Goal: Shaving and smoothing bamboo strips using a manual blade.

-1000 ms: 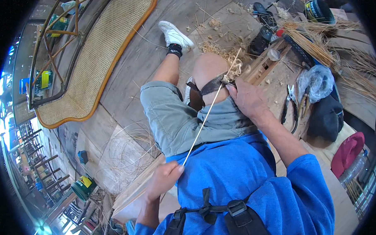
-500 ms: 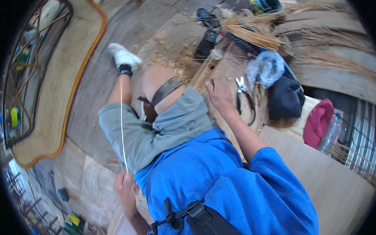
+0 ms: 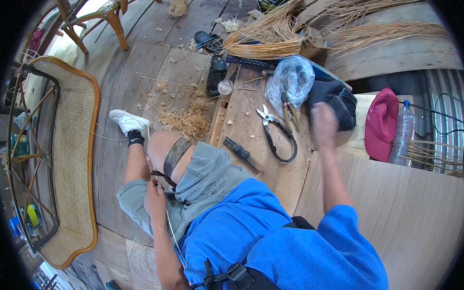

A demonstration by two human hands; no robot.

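Left hand (image 3: pixel 154 197) rests on the lap, fingers pinched around a thin cane strand (image 3: pixel 173 234). Right hand (image 3: pixel 323 125), blurred, hovers beside the black bag (image 3: pixel 341 100), near the shears (image 3: pixel 278 134); its grip cannot be told.

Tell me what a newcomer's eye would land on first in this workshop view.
First the bright blue shirt filling the lower middle, with the right hand raised, blurred, over the wooden workbench near the shears and a black bag. Next, the big woven cane chair back lying on the floor at left. The left hand rests on the lap, pinching a thin cane strip.
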